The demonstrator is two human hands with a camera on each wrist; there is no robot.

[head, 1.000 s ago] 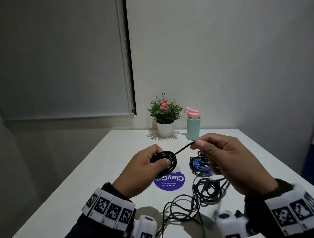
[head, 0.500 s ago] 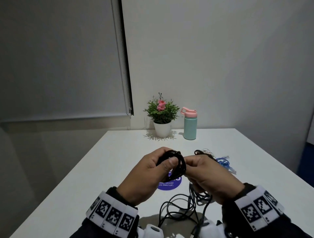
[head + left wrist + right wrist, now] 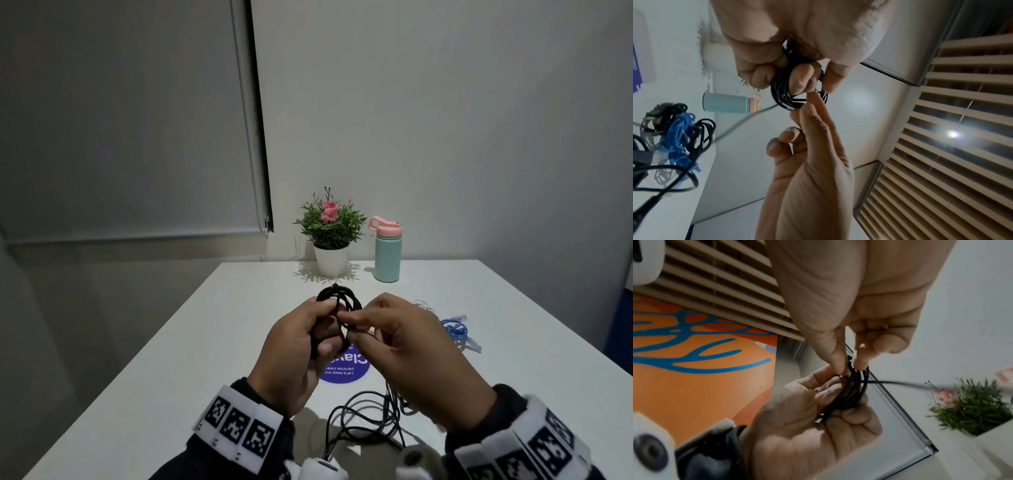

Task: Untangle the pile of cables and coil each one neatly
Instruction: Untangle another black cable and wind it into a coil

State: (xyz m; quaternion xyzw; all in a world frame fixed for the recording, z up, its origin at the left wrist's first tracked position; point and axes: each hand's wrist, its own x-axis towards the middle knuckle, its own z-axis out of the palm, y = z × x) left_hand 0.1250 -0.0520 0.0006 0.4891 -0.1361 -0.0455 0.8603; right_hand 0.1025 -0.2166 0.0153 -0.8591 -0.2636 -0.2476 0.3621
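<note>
From the head view, we see our left hand [image 3: 294, 346] holding a black coil [image 3: 339, 301] of cable above the white worktop [image 3: 191, 359], its fingers curled around the loops. Our right hand [image 3: 411, 356] meets it, thumb and index finger pinching the coil at its right side. Loose black cables [image 3: 366, 421] lie on the worktop under the hands, and a blue cable [image 3: 454, 330] lies to the right. A plant pot [image 3: 330, 262] and a bottle [image 3: 387, 253] stand at the far edge.

In the left wrist view, the left fingers [image 3: 756, 76] wrap the coil [image 3: 781, 97], and the right fingertips [image 3: 813, 100] touch its rim. One strand goes from the coil down toward the pile.

In the right wrist view, the right fingers [image 3: 836, 360] pinch the top of the coil [image 3: 855, 386], and the left hand [image 3: 807, 426] grips it from below.
</note>
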